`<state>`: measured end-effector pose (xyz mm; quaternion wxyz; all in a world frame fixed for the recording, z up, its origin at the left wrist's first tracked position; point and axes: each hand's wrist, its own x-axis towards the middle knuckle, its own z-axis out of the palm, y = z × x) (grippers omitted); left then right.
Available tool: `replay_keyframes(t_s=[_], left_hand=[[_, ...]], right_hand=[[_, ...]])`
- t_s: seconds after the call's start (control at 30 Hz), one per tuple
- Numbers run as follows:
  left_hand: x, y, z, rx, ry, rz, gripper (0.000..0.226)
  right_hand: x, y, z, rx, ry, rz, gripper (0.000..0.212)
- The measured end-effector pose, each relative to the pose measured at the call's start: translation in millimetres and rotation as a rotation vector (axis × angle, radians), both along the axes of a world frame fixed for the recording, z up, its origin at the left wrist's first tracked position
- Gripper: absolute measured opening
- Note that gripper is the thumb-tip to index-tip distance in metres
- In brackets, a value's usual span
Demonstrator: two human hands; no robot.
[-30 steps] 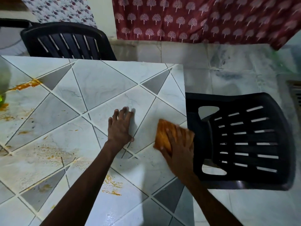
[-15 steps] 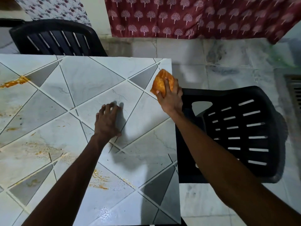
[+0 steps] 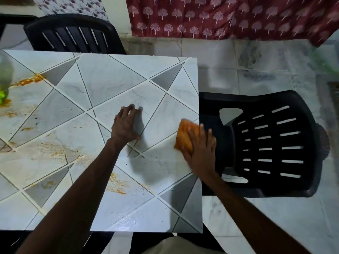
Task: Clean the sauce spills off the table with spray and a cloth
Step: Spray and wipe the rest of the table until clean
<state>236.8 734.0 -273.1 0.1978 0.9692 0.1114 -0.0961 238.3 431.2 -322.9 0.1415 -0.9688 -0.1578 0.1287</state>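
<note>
Tiled table (image 3: 110, 74): pale marbled triangles, grey insets.
On it: orange sauce spills (image 3: 27, 81), a streak near the far left corner, smears over the left half, spatter toward the near edge.
Orange cloth (image 3: 185, 136) at the right edge, under the flat right hand (image 3: 201, 153).
Palm-down left hand (image 3: 126, 125), mid-surface.
Blurred greenish container (image 3: 5, 77) at the left edge, possibly a spray bottle.

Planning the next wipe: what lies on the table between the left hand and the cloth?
In the head view, only bare tabletop separates the left hand from the orange cloth: just tile lines and a shadow.
</note>
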Motion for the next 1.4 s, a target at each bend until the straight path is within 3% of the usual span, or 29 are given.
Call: replay_keyframes(t_s=[0.1,0.2,0.37,0.53,0.63,0.7,0.77,0.93,1.1,1.23,1.33,1.4], left_hand=[[-0.5,3.0,-3.8,0.018,-0.009,-0.017,0.121],[1.1,7.2,-10.2,0.023,-0.003,-0.03,0.123],[-3.1,15.7,-22.0,0.015,-0.044,-0.064,0.125],[-9.5,21.0,-25.7,-0.044,-0.061,-0.061,0.119],[-16.1,24.1,-25.6,-0.058,-0.067,-0.089,0.11],[-24.5,30.9,-27.6,-0.054,-0.095,-0.133,0.1],[-35.6,39.6,-30.1,-0.03,-0.115,-0.174,0.089],[-61.6,72.7,-25.1,0.003,-0.151,-0.118,0.073],[-80.6,113.6,-25.2,-0.04,-0.169,-0.124,0.066],[-90.0,122.1,-26.1,-0.1,-0.176,-0.109,0.062],[-98.6,128.9,-25.1,-0.128,-0.195,-0.086,0.056],[-105.9,135.1,-23.1,-0.114,-0.193,-0.069,0.049]], right_hand=[[83.9,47.8,-0.9,-0.04,-0.042,-0.073,0.075],[102.4,73.4,0.0,-0.069,-0.049,-0.088,0.073],[-2.5,41.3,-1.1,-0.044,-0.114,0.185,0.076],[-89.8,-18.2,-0.7,-0.09,-0.083,0.26,0.079],[-54.4,-10.9,1.1,-0.145,-0.076,0.089,0.078],[-13.9,29.5,3.5,-0.114,-0.081,-0.134,0.076],[13.4,81.0,6.2,-0.107,-0.111,-0.189,0.077],[-46.4,164.5,7.6,-0.04,-0.135,0.117,0.075],[-115.8,99.4,1.7,-0.028,-0.108,0.372,0.074],[-80.2,63.0,2.1,-0.093,-0.063,0.077,0.077],[-34.7,119.9,3.8,-0.079,-0.066,-0.17,0.075],[-14.9,178.1,2.6,-0.063,-0.086,-0.145,0.073]])
